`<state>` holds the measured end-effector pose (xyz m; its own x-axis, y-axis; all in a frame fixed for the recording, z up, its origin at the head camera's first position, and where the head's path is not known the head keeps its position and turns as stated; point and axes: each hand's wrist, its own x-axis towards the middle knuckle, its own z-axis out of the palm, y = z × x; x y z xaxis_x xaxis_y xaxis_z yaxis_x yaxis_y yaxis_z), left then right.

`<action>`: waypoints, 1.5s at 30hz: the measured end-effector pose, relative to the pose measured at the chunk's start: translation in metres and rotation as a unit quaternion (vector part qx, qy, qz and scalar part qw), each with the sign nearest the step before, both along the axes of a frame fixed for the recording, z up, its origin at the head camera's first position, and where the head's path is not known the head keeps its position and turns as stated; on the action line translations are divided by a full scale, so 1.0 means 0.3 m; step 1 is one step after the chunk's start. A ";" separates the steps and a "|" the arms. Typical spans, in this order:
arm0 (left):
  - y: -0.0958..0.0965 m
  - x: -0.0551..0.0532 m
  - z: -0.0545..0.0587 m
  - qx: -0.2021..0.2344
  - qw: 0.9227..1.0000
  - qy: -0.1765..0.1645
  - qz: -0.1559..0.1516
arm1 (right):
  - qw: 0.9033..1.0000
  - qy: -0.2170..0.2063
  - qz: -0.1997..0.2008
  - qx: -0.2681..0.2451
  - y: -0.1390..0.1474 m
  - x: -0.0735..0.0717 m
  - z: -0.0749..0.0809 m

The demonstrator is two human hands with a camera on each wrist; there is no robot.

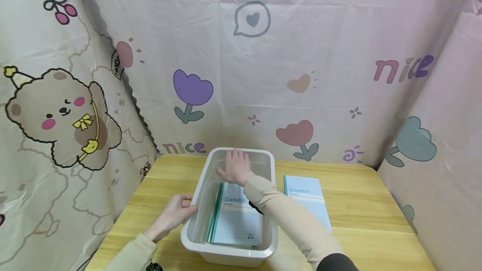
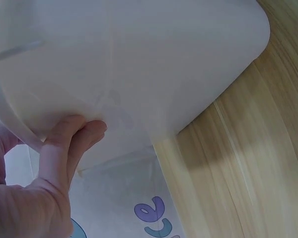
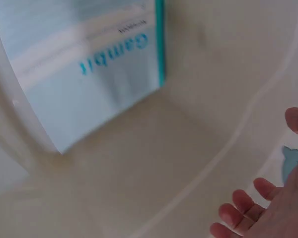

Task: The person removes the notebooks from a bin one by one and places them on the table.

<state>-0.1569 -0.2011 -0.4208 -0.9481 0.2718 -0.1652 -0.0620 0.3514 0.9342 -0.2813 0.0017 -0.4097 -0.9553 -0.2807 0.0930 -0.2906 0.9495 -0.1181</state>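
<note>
A white plastic tub (image 1: 226, 251) stands on the table, with light blue "Gambit" notebooks (image 1: 235, 223) lying stacked against its near end. My left hand (image 1: 172, 216) grips the tub's left rim; in the left wrist view its fingers (image 2: 64, 144) curl against the outer wall. Over the far end of the tub is my right hand (image 1: 238, 168), fingers extended toward the far rim and holding nothing. In the right wrist view its fingertips (image 3: 231, 214) show beside the tub's inner wall, apart from the notebook (image 3: 89, 99). My right forearm hides part of the stack.
Another light blue notebook (image 1: 303, 185) lies on the wooden table (image 1: 361, 204) to the right of the tub, partly behind my right sleeve (image 1: 286, 212). A printed curtain (image 1: 256, 74) hangs behind the table and along both sides.
</note>
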 end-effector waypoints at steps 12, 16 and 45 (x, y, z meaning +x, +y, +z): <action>-0.001 0.002 -0.004 0.001 1.000 0.007 0.000 | 0.999 -0.012 -0.007 0.037 -0.045 0.015 -0.172; -0.003 0.005 -0.005 0.006 1.000 0.010 -0.001 | 0.998 -0.039 -0.016 0.039 -0.054 0.008 -0.234; -0.002 0.000 -0.014 0.000 1.000 0.010 0.004 | 0.997 -0.053 -0.037 0.037 -0.033 -0.001 -0.456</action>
<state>-0.1570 -0.2018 -0.4250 -0.9533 0.2641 -0.1468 -0.0469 0.3506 0.9353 -0.2815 -0.0082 -0.5466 -0.9768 -0.2124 -0.0289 -0.2098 0.9750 -0.0731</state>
